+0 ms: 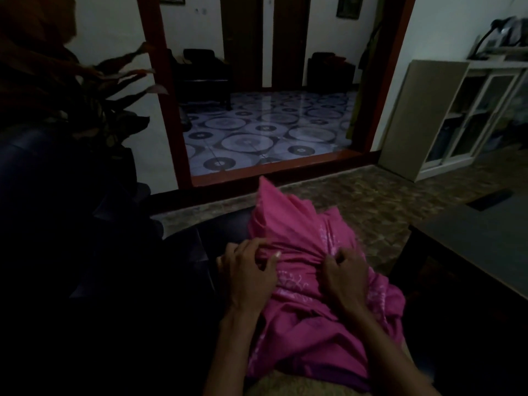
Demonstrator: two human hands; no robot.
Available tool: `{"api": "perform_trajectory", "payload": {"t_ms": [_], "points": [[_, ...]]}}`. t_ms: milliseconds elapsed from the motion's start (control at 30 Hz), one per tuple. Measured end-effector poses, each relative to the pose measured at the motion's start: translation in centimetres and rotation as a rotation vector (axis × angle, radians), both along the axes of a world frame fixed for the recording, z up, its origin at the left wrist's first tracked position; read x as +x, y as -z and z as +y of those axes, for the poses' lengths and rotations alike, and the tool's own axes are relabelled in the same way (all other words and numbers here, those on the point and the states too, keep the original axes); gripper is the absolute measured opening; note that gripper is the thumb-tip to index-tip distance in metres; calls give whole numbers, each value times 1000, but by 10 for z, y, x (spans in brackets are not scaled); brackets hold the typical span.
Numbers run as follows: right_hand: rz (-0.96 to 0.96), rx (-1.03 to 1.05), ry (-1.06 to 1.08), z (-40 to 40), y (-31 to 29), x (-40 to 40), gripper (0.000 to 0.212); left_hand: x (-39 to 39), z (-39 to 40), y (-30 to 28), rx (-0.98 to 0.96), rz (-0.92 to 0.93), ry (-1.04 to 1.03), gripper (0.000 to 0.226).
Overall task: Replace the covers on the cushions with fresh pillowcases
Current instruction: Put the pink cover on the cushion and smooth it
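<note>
Home living room: dark sofa [120,252], glass-door cabinet [468,118], houseplant [94,90].

Both forearms extend forward from the lower edge of the view, bare to the wrist. Left hand [248,271]: fingers curled, thumb opposed, gripping a bunched fold of pink fabric [297,224]. Right hand [344,274]: knuckles up, fingers curled into the same gathered fold, beside the left.

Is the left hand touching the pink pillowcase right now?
Touching. The head view shows the left hand with its fingers curled into the bunched folds of the pink pillowcase, gripping it.
</note>
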State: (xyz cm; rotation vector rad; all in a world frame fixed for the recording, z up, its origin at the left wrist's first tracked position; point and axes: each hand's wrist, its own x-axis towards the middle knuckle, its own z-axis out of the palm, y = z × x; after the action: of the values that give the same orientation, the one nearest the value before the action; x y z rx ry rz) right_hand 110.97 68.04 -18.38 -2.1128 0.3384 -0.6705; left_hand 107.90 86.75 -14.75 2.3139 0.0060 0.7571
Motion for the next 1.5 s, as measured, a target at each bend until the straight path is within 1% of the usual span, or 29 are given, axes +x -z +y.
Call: {"api": "perform_trajectory", "payload": {"t_ms": [67,100,133,200,233,300,367,433,500,533,567,600,633,700,767,833,867,900,967,1000,1067,1133,1200,1233,1300,1333,1400,1467,1500], "points": [[22,10,17,0,0,-2,23,5,-6,6,33,-52,132,36],[30,10,23,2,-1,-2,24,7,-9,6,38,-52,155,36],[25,-2,33,5,-3,-4,24,9,-11,7,42,-39,159,29],[-79,-70,39,10,-7,-9,19,10,-10,9,38,30,146,10],[-158,-108,5,13,-7,-13,18,9,-8,7,42,87,128,6],[-270,-164,-160,16,-7,-16,30,6,-5,2,89,254,107,8],[-278,-251,-296,18,-3,-15,27,2,-1,-10,191,377,142,14],[-243,-336,-328,18,2,-11,10,0,2,-19,242,399,183,19],[-215,-358,-327,15,6,-9,10,0,8,-23,242,414,204,25],[-208,-374,-329,14,7,-9,13,2,12,-24,215,411,203,27],[-205,-395,-329,13,6,-10,15,6,16,-23,129,359,191,22],[-199,-410,-329,11,5,-11,19,10,19,-21,15,275,182,10],[-200,-419,-326,10,5,-13,21,11,20,-19,-65,186,173,8],[-213,-423,-321,13,2,-15,22,13,19,-13,-149,81,150,31],[-244,-407,-314,17,0,-18,21,16,16,-4,-191,45,79,30],[-310,-412,-315,19,-2,-21,20,13,16,2,-230,62,6,17],[-333,-420,-343,21,-4,-23,23,11,16,3,-234,98,-6,17],[-340,-437,-393,23,-6,-25,32,8,15,5,-204,151,1,19],[-315,-514,-516,31,-9,-24,48,3,11,1,-50,270,40,18],[-296,-568,-569,35,-9,-21,46,2,10,-2,27,319,55,18],[-286,-650,-619,42,-6,-15,29,6,13,-3,55,351,80,18],[-295,-667,-630,43,-2,-11,17,12,20,4,-52,268,102,19],[-298,-674,-637,42,0,-10,14,15,26,17,-176,85,71,16],[-302,-677,-640,41,0,-10,13,15,27,22,-176,37,73,23],[-298,-675,-649,40,-1,-10,14,15,27,32,-179,81,150,43],[-293,-658,-649,40,-1,-12,16,15,28,34,-197,130,191,46],[-274,-548,-623,41,-5,-15,19,16,38,37,-218,158,238,44],[-275,-393,-582,45,-16,-8,20,17,48,42,-243,136,253,39],[-265,-362,-572,47,-24,0,24,14,50,45,-271,122,237,35]]}}
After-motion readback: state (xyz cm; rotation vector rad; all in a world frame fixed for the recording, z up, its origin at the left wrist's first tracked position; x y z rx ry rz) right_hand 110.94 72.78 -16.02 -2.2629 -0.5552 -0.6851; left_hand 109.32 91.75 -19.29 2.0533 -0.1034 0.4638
